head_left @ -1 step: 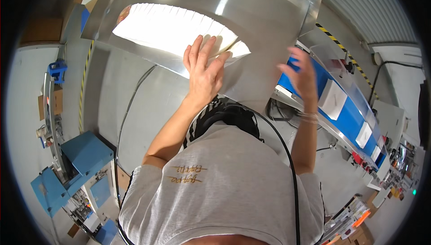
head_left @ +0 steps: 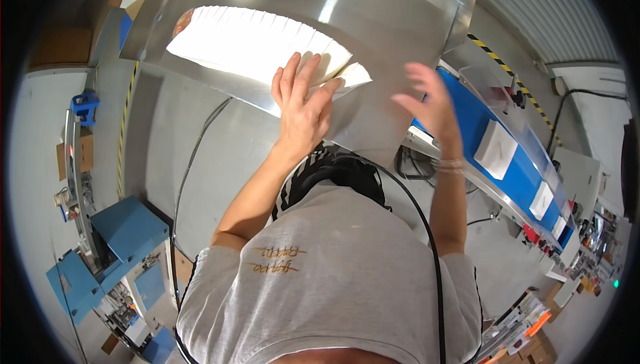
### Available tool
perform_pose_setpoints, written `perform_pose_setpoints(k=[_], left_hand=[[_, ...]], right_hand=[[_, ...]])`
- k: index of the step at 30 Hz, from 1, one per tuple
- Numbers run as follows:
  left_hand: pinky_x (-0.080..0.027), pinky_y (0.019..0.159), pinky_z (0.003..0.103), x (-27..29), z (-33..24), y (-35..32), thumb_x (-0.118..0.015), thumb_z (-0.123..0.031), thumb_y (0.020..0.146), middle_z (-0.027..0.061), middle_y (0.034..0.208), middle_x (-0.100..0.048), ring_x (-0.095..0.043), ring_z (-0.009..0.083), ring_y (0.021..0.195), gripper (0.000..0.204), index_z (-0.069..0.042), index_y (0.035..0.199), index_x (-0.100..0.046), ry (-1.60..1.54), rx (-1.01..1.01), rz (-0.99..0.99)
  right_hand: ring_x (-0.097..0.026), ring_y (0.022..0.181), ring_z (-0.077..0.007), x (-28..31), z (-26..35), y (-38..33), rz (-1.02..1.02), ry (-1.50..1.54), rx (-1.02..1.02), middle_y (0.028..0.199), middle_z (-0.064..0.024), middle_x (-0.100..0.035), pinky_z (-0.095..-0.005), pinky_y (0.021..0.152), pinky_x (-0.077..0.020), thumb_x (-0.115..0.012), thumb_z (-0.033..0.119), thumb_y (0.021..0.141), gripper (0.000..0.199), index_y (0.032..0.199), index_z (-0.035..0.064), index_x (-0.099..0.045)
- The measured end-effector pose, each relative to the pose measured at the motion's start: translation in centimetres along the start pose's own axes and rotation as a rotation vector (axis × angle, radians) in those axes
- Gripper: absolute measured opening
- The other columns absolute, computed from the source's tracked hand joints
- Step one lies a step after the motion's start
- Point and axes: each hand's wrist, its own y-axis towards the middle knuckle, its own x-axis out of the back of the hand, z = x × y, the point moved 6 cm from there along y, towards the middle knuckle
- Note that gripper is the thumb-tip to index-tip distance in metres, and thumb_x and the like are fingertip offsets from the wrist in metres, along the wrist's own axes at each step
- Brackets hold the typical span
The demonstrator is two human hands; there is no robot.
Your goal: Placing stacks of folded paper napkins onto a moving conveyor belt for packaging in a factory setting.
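Note:
A long fanned row of white folded sheets (head_left: 247, 41) lies curved across the metal table. My left hand (head_left: 303, 107) rests on the row near its right end, fingers stretched out and spread over the sheets. Its thumb touches a small end bundle (head_left: 357, 76), parted from the row by a narrow gap. Slightly blurred, my right hand (head_left: 432, 101) hovers over the table's right side near the blue conveyor belt (head_left: 470, 107). Its fingers are apart with nothing between them.
White packs (head_left: 496, 150) sit spaced along the belt, beside a clear plastic guard (head_left: 513, 117). The metal table (head_left: 393, 37) has a raised rim at the right. A black cable (head_left: 417, 207) passes close to my right arm. Blue cabinets (head_left: 130, 227) stand at the left.
My right hand has moved left, away from the belt and over the table's right side. My left hand stays in place on the row.

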Motion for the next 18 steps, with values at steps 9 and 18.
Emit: perform_pose_setpoints(k=[9, 18], left_hand=[[-0.026, 0.106, 0.05, 1.1, 0.6, 1.1, -0.069, -0.013, 0.081, 0.0139, 0.138, -0.046, -0.036, 0.0381, 0.131, 0.034, -0.013, 0.115, -0.066, -0.028, 0.112, 0.0], [-0.034, 0.101, 0.046, 0.8, 1.7, 1.0, -0.069, -0.002, 0.077, 0.0118, 0.129, -0.053, -0.042, 0.0356, 0.127, 0.033, -0.013, 0.108, -0.07, -0.032, 0.062, 0.002]], right_hand=[[-0.056, 0.095, -0.0088, -4.1, -3.1, 0.0, 0.077, 0.617, -0.288, 0.108, -0.003, -0.061, -0.0251, 0.082, -0.047, -0.067, 0.017, 0.09, 0.042, 0.125, 0.0005, -0.051], [-0.057, 0.104, -0.04, 11.7, -14.8, -11.2, -0.586, -0.447, -0.677, 0.11, -0.0256, -0.06, -0.0456, 0.089, -0.0426, -0.061, 0.04, 0.089, 0.05, 0.113, -0.0039, -0.056]])
